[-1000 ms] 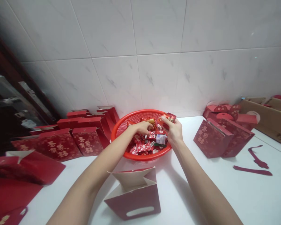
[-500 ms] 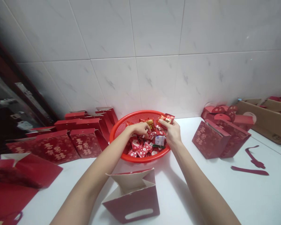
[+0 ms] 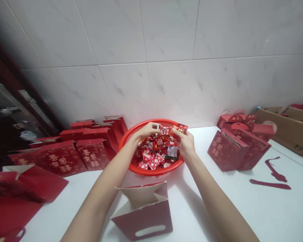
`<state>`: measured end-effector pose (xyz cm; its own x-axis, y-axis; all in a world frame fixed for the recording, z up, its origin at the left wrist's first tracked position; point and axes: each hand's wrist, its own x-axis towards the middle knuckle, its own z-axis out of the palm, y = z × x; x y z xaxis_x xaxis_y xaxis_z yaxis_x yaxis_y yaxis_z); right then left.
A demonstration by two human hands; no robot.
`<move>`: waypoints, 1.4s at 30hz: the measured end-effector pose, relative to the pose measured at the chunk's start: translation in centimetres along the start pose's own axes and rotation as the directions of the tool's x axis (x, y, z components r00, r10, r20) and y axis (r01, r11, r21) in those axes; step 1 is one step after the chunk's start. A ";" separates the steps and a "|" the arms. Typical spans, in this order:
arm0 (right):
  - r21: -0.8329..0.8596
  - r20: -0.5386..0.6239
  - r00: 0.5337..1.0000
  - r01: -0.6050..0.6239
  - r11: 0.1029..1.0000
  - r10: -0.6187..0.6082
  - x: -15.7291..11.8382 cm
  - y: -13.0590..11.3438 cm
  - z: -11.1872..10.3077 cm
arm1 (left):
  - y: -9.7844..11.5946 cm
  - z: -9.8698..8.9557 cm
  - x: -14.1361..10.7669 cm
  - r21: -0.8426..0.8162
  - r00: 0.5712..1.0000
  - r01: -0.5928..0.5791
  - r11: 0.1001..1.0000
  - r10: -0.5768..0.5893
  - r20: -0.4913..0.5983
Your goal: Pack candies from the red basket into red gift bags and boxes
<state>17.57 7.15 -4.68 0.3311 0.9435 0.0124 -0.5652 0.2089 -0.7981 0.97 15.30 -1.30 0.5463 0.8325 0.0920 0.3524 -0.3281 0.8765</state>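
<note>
A red plastic basket (image 3: 123,148) full of small wrapped candies (image 3: 156,161) stands against the tiled wall. Over its back part, my left hand (image 3: 150,130) is closed, fingertips pinching a red-and-white candy packet (image 3: 164,130). My right hand (image 3: 187,143) grips red candy packets (image 3: 179,129) between thumb and fingers at the basket's right rim; how many is unclear. The two hands are close together, with the left packet beside the right hand's packets. In front of the basket, between my forearms, stands an open red gift box (image 3: 143,216) with a handle slot; its inside bottom is hidden.
Rows of red gift boxes (image 3: 63,158) stand at the left, with more open ones (image 3: 40,185) nearer me. Closed boxes (image 3: 227,149) stand at the right, near a cardboard carton (image 3: 285,129). Dark red strips (image 3: 270,184) lie on the white table (image 3: 232,201).
My left hand has lifted out of the candies and moved closer to my right hand, now with a red-and-white packet at its fingertips. My right hand still holds its packets.
</note>
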 end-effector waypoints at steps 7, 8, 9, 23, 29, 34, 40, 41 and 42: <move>-0.030 0.125 0.991 -0.051 0.998 0.055 -0.4 -0.3 0.3 | 0.5 0.3 0.0 -0.196 0.999 -0.046 0.980 0.040 -0.034; -0.037 0.131 0.989 -0.059 0.998 0.064 -0.5 -0.4 0.3 | 0.5 0.4 0.0 -0.219 0.998 -0.049 0.975 0.042 -0.037; -0.042 0.137 0.988 -0.067 0.997 0.073 -0.6 -0.4 0.3 | 0.6 0.5 0.0 -0.244 0.998 -0.051 0.968 0.041 -0.044; -0.020 0.178 0.980 -0.091 0.996 0.093 -0.6 -0.5 0.2 | 0.5 0.5 -0.1 -0.306 0.999 -0.045 0.951 0.036 -0.034; -0.044 0.208 0.974 -0.087 0.995 0.094 -0.8 -0.6 0.1 | 0.8 0.7 -0.4 -0.309 0.999 -0.044 0.950 0.044 -0.008; -0.071 0.219 0.971 -0.077 0.994 0.091 -1.0 -0.8 0.1 | 1.0 1.0 -0.6 -0.315 0.995 -0.052 0.948 0.076 0.065; -0.102 0.210 0.975 -0.049 0.994 0.069 -1.0 -0.8 0.2 | 1.8 1.0 -1.2 -0.310 0.981 -0.091 0.946 0.139 0.136; -0.095 0.215 0.974 -0.049 0.994 0.068 -1.0 -0.8 0.2 | 1.8 1.0 -1.2 -0.306 0.980 -0.095 0.947 0.142 0.136; -0.090 0.218 0.974 -0.050 0.995 0.068 -0.9 -0.7 0.2 | 1.7 1.1 -1.1 -0.298 0.981 -0.097 0.950 0.142 0.135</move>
<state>17.52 6.18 -3.99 0.1195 0.9889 0.0888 -0.5108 0.1379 -0.8486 1.78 13.31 -0.37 0.6885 0.7094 0.1510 0.0553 -0.2589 0.9643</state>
